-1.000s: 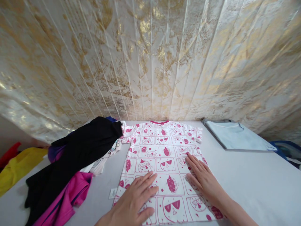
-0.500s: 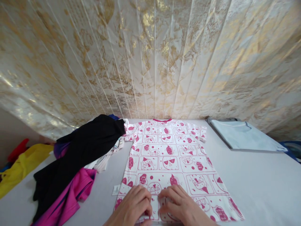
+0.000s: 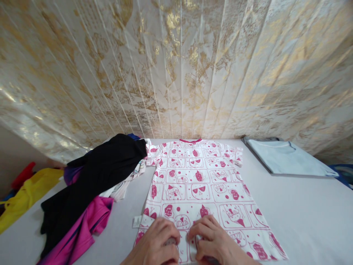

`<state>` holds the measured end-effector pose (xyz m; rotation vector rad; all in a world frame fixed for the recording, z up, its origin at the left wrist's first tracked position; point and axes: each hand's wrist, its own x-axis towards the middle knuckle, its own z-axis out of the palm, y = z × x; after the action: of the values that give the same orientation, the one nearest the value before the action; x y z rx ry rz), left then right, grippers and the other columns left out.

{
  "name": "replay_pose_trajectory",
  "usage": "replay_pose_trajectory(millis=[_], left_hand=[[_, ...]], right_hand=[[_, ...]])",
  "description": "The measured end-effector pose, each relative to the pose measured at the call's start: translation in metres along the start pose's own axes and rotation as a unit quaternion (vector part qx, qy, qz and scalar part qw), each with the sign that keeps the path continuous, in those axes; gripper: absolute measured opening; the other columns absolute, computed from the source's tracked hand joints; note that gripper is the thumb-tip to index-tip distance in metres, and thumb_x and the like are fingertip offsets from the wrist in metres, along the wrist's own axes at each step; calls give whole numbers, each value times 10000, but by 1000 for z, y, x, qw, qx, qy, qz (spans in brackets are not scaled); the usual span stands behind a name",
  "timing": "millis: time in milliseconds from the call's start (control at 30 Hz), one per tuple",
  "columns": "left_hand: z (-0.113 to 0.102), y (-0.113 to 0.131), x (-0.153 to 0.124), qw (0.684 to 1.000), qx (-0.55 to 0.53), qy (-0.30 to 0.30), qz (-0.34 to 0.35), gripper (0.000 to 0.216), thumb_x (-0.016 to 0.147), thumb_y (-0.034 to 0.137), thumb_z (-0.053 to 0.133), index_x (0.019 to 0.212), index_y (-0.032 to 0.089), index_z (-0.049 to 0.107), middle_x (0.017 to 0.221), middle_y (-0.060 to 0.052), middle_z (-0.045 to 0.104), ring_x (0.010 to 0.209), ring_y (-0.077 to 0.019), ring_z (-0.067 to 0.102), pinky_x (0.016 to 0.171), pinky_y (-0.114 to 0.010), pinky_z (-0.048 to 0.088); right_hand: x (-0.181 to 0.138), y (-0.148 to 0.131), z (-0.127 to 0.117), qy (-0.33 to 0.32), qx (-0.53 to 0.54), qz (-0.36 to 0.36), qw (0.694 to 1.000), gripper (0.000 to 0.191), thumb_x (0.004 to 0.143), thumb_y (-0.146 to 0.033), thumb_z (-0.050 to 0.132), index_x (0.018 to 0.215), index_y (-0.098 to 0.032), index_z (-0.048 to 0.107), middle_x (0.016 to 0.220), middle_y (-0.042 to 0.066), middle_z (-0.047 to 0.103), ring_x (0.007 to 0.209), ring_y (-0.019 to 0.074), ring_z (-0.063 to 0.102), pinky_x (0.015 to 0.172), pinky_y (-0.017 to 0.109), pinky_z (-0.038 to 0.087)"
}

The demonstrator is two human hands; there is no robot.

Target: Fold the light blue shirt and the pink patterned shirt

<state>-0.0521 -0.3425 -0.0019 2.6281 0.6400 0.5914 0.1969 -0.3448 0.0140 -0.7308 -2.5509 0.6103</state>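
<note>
With a heap of clothes (image 3: 91, 191) waiting at left, I am pinching the near hem of the flat T-shirt (image 3: 198, 180) with left hand (image 3: 157, 244) and right hand (image 3: 212, 243), no fold made; one folded shirt (image 3: 286, 160) lying at right.

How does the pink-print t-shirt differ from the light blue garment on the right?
The pink-print t-shirt lies spread flat, sleeves out; the light blue garment is folded into a neat rectangle. The t-shirt has a pink cartoon grid on white; the blue one is plain. Left hand and right hand pinch the t-shirt's near hem; nothing touches the blue one. Both lie on the white table.
</note>
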Motion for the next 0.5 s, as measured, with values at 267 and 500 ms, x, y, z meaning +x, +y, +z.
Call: replay_pose_trajectory(millis=[267,500], left_hand=[[2,3,-6,1000,15,10,8,181,988,291,441,868,230,561,1048,-43,595,1025,-204,507,945,-396,414],[-5,6,24,1000,-16,-7,13,199,962,220,426,899,222,614,1124,-56,622,1105,-207,518,938,-354,431]], right_hand=[[0,-4,-1,-12,-4,-2,1000,74,878,-233,590,808,-227,611,1067,4,676,965,166,600,859,351,436],[-1,3,-23,19,-56,151,987,358,855,-91,450,1154,-221,599,1252,88,621,1114,199,590,926,342,488]])
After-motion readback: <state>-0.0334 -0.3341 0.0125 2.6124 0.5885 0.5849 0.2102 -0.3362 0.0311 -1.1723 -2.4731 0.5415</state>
